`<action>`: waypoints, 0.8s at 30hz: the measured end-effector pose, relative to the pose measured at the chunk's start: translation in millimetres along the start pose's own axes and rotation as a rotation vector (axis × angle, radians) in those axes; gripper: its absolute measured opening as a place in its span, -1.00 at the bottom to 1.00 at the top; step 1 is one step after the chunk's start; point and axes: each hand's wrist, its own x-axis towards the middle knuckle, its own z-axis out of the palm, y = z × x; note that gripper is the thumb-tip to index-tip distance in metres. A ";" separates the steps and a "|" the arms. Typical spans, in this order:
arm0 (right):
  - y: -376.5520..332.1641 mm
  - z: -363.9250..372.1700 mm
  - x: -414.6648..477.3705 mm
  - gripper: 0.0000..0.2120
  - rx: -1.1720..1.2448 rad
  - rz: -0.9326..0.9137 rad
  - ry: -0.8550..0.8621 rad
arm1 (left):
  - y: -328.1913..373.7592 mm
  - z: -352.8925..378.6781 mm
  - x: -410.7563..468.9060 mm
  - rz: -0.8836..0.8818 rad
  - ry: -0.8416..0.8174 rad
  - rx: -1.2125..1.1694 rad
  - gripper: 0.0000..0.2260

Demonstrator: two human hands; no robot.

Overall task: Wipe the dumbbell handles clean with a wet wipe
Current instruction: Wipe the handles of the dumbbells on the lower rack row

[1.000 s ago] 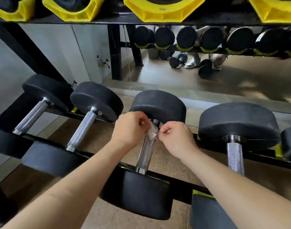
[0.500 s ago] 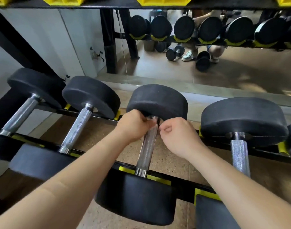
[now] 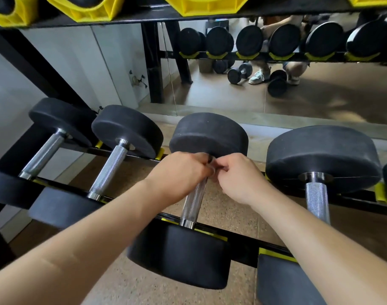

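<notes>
A black dumbbell with a knurled chrome handle point(image 3: 193, 202) lies on the rack in the middle of the view. My left hand point(image 3: 180, 173) and my right hand point(image 3: 237, 179) meet at the far end of that handle, just under its far head point(image 3: 209, 133). Both hands have curled fingers that pinch a small white wet wipe point(image 3: 212, 169), of which only a sliver shows between them. The wipe sits against the top of the handle. The near head point(image 3: 179, 256) rests on the front rail.
Two dumbbells point(image 3: 108, 172) lie to the left and a larger one point(image 3: 318, 194) to the right on the black rack rail point(image 3: 243, 238). Yellow cradles point(image 3: 208, 5) hang overhead. A mirror point(image 3: 276, 95) behind reflects dumbbells and a crouching person's shoes.
Both hands moved up the handle toward the far head. The wipe, plainly visible a second ago, is now mostly hidden between the fingers.
</notes>
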 end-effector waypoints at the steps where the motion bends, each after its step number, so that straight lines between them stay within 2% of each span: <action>1: 1.5 -1.2 -0.1 -0.74 -0.004 0.002 -0.027 | -4.9 -1.2 -1.5 0.070 -0.017 0.002 -0.76; 3: 1.7 -3.3 1.4 -0.75 0.057 -0.018 -0.029 | -13.9 -2.8 -2.5 0.095 0.012 -0.048 -0.81; 7: -1.2 3.9 0.6 -0.80 0.306 -0.069 0.047 | -13.7 -3.1 -4.2 -0.183 0.121 -0.299 -0.92; 10: -1.5 10.8 -0.2 -0.90 0.282 -0.059 0.083 | -9.6 -3.4 -3.7 -0.320 0.118 -0.430 -0.75; 12: -1.8 14.8 -1.1 -0.90 0.163 -0.088 0.121 | -10.5 -2.0 -3.9 -0.315 0.126 -0.480 -0.65; 15: -6.8 19.4 1.3 -0.85 -0.251 -0.252 0.161 | -15.1 1.8 -5.8 -0.204 0.144 -0.516 -0.57; 18: -13.2 15.6 10.7 -0.91 -0.504 -0.465 0.148 | -21.9 5.2 -14.6 -0.209 0.158 -0.656 -0.61; 20: -9.9 13.8 13.8 -0.95 -0.578 -0.613 0.162 | -25.9 4.9 -22.1 -0.236 0.157 -0.824 -0.66; 22: -4.0 14.4 15.2 -0.93 -0.597 -0.629 0.219 | -29.0 5.3 -26.2 -0.269 0.181 -0.915 -0.72; 24: -2.1 17.5 18.4 -0.91 -0.592 -0.604 0.321 | -31.7 6.6 -23.9 -0.321 0.194 -0.868 -0.81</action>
